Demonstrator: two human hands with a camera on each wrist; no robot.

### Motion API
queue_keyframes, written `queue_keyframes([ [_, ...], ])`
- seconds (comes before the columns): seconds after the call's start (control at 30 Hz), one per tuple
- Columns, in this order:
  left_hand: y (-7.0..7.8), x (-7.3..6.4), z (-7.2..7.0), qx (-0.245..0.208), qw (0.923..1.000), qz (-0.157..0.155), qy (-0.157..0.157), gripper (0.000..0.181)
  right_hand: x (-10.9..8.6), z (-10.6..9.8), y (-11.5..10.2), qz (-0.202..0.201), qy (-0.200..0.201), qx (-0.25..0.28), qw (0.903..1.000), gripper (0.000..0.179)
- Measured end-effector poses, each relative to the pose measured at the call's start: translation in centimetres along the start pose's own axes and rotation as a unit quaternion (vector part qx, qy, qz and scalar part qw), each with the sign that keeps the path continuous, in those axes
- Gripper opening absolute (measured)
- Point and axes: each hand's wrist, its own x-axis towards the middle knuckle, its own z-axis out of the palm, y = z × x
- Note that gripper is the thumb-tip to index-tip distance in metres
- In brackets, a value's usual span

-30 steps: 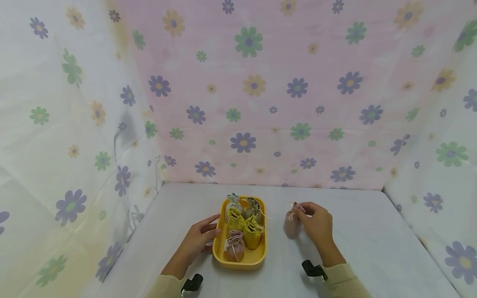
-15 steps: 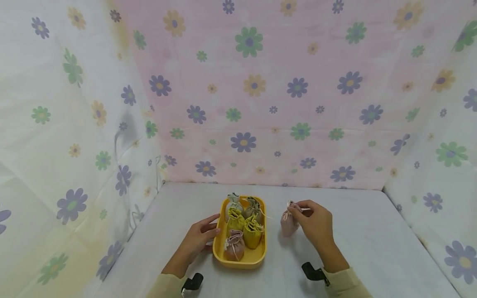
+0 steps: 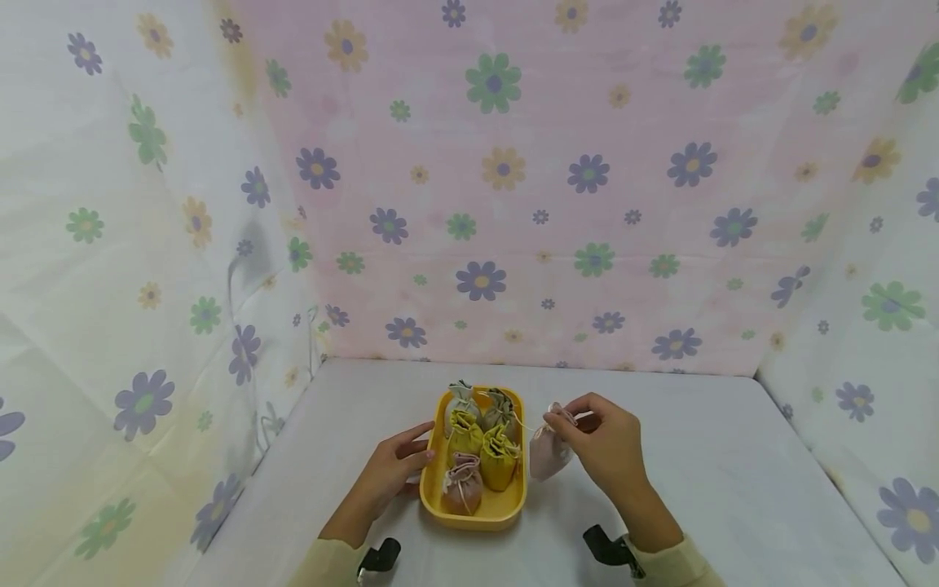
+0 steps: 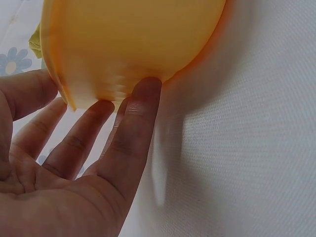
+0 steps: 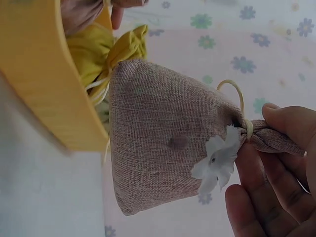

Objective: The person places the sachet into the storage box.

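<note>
In the head view my right hand [image 3: 609,436] pinches the gathered neck of a mauve drawstring pouch [image 3: 550,452], just right of the yellow tray [image 3: 484,523]. In the right wrist view the pouch [image 5: 158,133] hangs by its neck, with a white flower and a pale cord on it. My left hand [image 3: 392,469] touches the tray's left side. In the left wrist view its fairly straight fingers [image 4: 136,118] rest against the tray wall [image 4: 138,39]. Inside the tray stand several pouches: another mauve one [image 3: 462,489], yellow ones [image 3: 499,461] and greyish ones [image 3: 462,403].
A white cloth [image 3: 697,465] covers the table. Flower-printed curtains [image 3: 484,204] enclose its back and sides. A black wrist camera [image 3: 381,556] sits at the left sleeve, and another wrist camera [image 3: 609,546] at the right.
My right hand has moved left with the mauve pouch, bringing it close to the tray's right wall. The pouch now tilts more. My left hand and the tray have stayed put.
</note>
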Motion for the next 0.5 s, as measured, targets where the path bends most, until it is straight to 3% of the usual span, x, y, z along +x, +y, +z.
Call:
queue_keyframes([
  [0.5,-0.1,-0.1,-0.2,-0.006,0.9999,0.004,-0.012,0.058,-1.5,2.4,-3.0,-0.025,-0.034,0.039,0.9984,0.028],
])
